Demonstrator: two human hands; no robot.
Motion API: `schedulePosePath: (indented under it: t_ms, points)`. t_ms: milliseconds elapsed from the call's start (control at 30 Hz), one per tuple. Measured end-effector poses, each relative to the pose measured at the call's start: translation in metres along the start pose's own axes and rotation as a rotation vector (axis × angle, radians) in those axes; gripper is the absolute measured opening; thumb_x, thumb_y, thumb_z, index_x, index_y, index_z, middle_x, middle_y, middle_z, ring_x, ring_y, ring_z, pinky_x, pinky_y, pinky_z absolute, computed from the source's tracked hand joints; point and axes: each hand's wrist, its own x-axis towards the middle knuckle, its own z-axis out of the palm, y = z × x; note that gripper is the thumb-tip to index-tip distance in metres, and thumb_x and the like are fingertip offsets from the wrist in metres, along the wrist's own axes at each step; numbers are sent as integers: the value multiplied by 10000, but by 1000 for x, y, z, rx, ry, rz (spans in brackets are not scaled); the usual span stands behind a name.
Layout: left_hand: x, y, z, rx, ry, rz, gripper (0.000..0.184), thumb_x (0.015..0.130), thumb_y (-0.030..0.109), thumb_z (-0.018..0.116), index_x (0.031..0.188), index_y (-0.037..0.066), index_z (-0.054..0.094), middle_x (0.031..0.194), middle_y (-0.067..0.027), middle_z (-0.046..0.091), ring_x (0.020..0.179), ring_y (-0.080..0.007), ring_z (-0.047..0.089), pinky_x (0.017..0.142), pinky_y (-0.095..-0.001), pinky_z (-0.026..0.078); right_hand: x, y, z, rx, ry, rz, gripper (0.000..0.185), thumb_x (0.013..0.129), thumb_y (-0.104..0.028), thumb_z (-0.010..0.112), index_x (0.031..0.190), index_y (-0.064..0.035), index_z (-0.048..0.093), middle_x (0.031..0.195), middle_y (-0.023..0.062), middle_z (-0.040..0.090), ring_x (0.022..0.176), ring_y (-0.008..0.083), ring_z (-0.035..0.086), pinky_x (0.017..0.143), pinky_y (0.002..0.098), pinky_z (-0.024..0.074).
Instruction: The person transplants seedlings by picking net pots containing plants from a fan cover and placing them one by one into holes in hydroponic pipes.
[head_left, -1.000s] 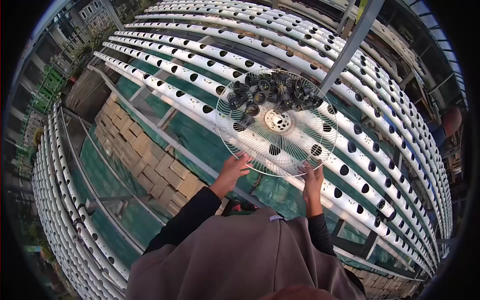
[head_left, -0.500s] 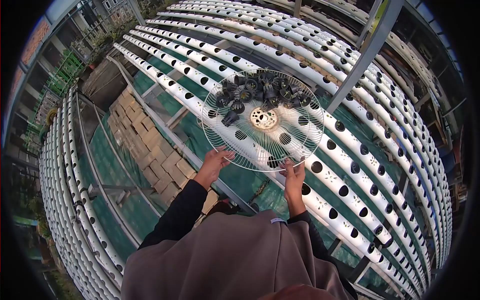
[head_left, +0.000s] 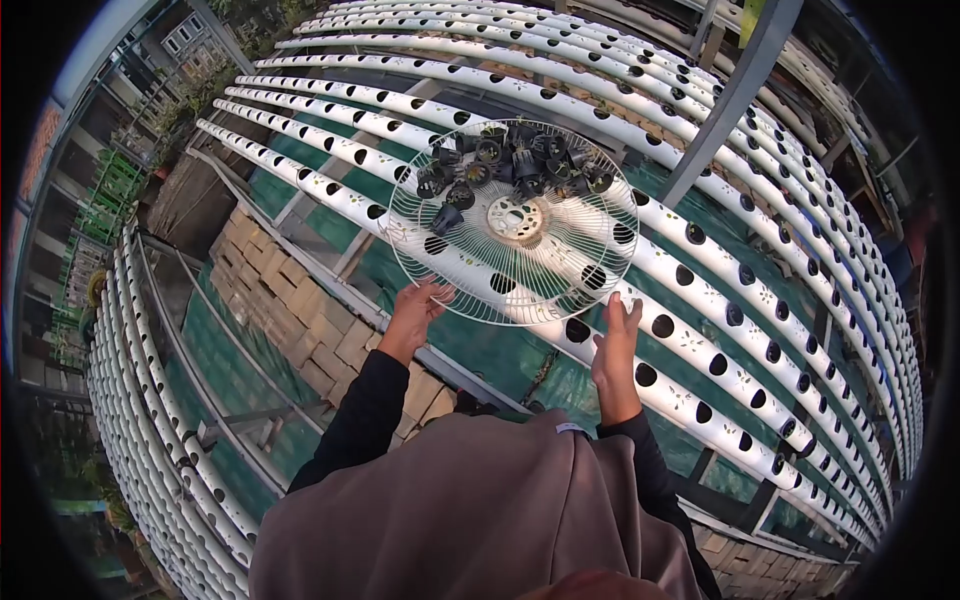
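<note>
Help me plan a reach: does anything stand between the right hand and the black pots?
Yes: the near right rim of the white wire basket lies between the right hand and the black pots, grouped on its far side. Nothing visible covers them from above.

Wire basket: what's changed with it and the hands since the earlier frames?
The wire basket has shifted left against the white pipes. The right hand, its thumb earlier over the rim, has opened beside it; contact is unclear. Unchanged: the black pots clustered at the basket's far side, the left hand at its near rim.
</note>
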Motion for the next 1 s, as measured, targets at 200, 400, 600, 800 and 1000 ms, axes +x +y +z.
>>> schedulePosePath:
  t_ms: [200, 400, 600, 800, 1000]
  points:
    - [6, 5, -13, -17, -92, -42, 440, 823, 150, 583, 1192, 6, 392, 984, -97, 635, 851, -154, 622, 688, -238, 450, -101, -154, 23, 647, -838, -423, 738, 894, -591, 279, 1396, -65, 154, 1391, 272, 242, 1077, 431, 508, 946, 449, 402]
    - [4, 16, -12, 18, -123, -78, 377, 813, 133, 600, 1131, 27, 429, 971, -90, 635, 840, -153, 623, 684, -242, 454, -101, -133, -54, 796, -891, -176, 686, 899, -551, 292, 1359, -57, 174, 1351, 265, 266, 1056, 413, 517, 922, 436, 416]
    - [11, 23, -21, 3, -152, -73, 369, 819, 129, 593, 1134, 26, 432, 957, -94, 644, 833, -149, 622, 666, -234, 444, -128, -106, -179, 961, -1058, 81, 623, 905, -504, 307, 1315, -47, 198, 1304, 258, 295, 1030, 390, 528, 893, 420, 434]
    - [15, 25, -26, -3, -176, -74, 421, 818, 140, 594, 1178, 13, 415, 977, -105, 642, 845, -155, 622, 663, -227, 432, -172, -103, -194, 1101, -1163, 251, 561, 912, -457, 322, 1271, -37, 223, 1256, 250, 324, 1004, 368, 539, 863, 405, 452]
    - [21, 30, -30, 22, -180, -83, 430, 835, 118, 562, 1202, -2, 373, 1019, -155, 626, 884, -191, 618, 729, -261, 465, -156, -108, -167, 1194, -1303, 433, 500, 918, -410, 337, 1227, -27, 247, 1209, 242, 353, 978, 345, 550, 834, 389, 470]
